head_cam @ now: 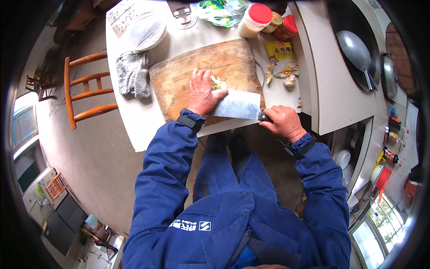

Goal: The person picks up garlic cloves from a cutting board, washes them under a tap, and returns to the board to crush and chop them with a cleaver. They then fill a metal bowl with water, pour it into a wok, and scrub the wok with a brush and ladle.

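My right hand [285,121] grips the black handle of a broad cleaver [237,105], whose blade lies at a low slant over the front of a worn wooden cutting board [181,64]. Chopped pale pieces [217,83], perhaps garlic or ginger, form a small heap just beyond the blade. My left hand [201,90] rests beside this heap, fingers stretched forward over the board. Its thumb touches the blade's upper edge near the left end. The underside of the left palm is hidden.
A grey cloth [135,74] and a plastic-covered bowl [146,32] sit left of the board. On the right are a yellow seasoning packet [281,57], garlic bulbs [289,80] and a red-lidded jar [255,20]. Further right, a counter holds a wok [336,67]. A wooden chair [89,89] stands left.
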The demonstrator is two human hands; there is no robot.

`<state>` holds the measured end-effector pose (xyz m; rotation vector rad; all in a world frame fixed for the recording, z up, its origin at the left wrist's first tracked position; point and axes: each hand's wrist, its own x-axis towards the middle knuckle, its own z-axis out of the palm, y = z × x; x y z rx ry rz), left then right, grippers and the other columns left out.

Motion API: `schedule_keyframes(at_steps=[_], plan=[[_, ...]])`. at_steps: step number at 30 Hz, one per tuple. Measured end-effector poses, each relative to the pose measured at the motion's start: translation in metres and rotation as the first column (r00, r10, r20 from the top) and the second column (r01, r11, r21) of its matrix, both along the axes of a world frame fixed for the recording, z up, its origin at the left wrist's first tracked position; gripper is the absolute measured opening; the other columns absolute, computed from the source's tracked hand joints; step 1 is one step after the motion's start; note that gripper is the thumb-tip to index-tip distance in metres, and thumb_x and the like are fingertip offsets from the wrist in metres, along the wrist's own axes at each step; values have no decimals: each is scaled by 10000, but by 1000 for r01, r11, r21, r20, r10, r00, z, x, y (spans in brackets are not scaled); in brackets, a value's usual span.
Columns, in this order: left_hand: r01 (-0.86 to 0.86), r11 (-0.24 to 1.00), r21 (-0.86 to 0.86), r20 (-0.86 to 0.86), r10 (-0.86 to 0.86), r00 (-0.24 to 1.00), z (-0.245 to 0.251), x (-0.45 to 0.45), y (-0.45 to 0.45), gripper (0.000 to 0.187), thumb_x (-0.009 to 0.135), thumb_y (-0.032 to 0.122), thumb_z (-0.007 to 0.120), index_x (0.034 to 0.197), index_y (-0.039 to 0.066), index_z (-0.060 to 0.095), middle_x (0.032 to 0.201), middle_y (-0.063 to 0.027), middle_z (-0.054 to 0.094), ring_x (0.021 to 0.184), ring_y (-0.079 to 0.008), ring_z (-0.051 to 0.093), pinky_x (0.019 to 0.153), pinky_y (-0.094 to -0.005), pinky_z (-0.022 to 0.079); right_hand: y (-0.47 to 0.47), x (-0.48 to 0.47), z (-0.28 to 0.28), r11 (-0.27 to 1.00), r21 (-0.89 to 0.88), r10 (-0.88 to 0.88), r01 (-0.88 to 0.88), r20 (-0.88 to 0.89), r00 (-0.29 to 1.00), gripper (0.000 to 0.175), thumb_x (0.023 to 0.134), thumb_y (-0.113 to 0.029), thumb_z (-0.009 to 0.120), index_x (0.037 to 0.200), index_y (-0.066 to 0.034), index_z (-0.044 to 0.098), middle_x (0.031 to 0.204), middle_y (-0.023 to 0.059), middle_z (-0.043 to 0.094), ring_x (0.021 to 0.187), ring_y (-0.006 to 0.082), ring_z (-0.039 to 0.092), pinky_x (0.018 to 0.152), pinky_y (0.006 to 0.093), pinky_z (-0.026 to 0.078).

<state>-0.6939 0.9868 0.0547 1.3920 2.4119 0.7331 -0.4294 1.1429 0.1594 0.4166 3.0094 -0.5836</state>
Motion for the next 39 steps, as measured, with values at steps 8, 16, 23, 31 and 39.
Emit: schedule_keyframes(at_steps=[8,16,23,31,39], plan=[[-174,982,77,-86,181,980,16,-11,-3,768,814,402,793,1390,16,461,1418,-237,440,1407,-431,329,1153,-523,295,8,14,10,1000,-20,9,-11,-71,997,357,701,-337,835,919,-118,656,753,56,611,694,263,638,616,392,513],[-5,984,180,30,0,1000,42,15,5,878,725,466,843,1387,37,457,1396,-195,464,1404,-433,346,1141,-551,294,6,-11,5,999,3,34,-34,-113,993,366,694,-315,834,943,-117,653,762,52,606,701,262,631,628,398,509],[-329,939,102,-254,344,904,26,-36,-39,606,842,220,740,1346,2,484,1367,-233,474,1369,-408,377,1140,-516,309,13,-6,4,997,11,-80,82,-121,989,344,705,-315,843,927,-121,666,786,49,638,723,259,652,634,382,522],[-335,898,284,102,319,942,38,-3,-103,216,869,113,715,1049,34,625,1078,-181,626,1019,-388,599,894,-454,490,11,-59,-71,914,-44,-402,403,-222,888,334,812,-338,776,1029,-108,670,931,89,691,851,310,675,724,415,544],[-228,972,-60,446,230,865,37,74,-152,252,908,255,731,788,38,684,670,-161,614,602,-326,606,564,-379,472,-9,-48,-85,894,33,-420,447,-286,861,405,780,-195,751,1145,-77,618,1074,142,597,1014,351,585,869,440,507]])
